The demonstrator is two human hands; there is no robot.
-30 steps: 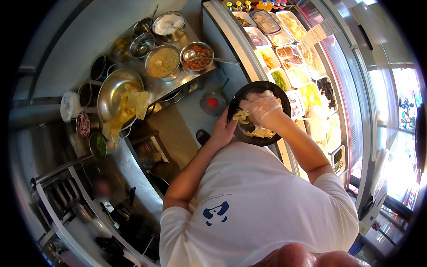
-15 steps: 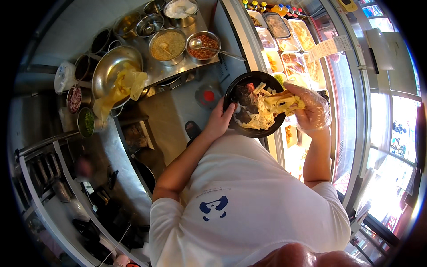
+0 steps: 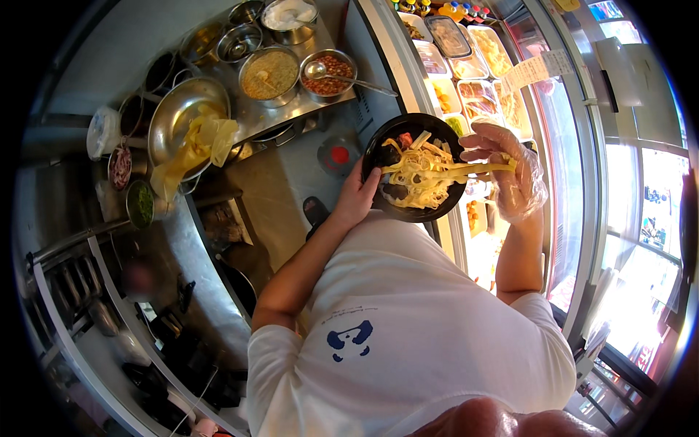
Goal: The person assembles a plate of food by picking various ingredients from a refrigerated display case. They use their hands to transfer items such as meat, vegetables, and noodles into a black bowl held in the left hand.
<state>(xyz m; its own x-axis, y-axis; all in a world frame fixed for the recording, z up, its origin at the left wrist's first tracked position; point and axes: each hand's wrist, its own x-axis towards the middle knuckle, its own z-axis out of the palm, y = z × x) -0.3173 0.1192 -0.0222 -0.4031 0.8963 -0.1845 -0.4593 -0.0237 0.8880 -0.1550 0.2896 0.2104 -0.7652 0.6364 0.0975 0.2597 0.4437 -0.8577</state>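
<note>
My left hand (image 3: 357, 195) grips the near-left rim of a round black bowl (image 3: 438, 213), fingers beneath and thumb on the edge. In the bowl lie pale yellow food strips (image 3: 424, 175), perhaps shredded tofu skin, over dark pieces and a bit of red. My right hand (image 3: 521, 178) is at the bowl's right side in a clear plastic glove. Its fingers are apart, and a few long yellow strips stretch from the bowl across its palm.
At my right is a lit case of food trays (image 3: 477, 98), with a paper slip (image 3: 536, 71) at its edge. Far left, a steel counter (image 3: 251, 124) bears several pots, a ladle (image 3: 357, 81) in beans, and a large steel pan (image 3: 166, 124) with yellow sheets. A metal rack (image 3: 109, 284) stands lower left.
My right hand has opened its fingers from a bunch of yellow strips and shifted slightly right. Most of the bunch now lies in the bowl. My left hand still holds the bowl.
</note>
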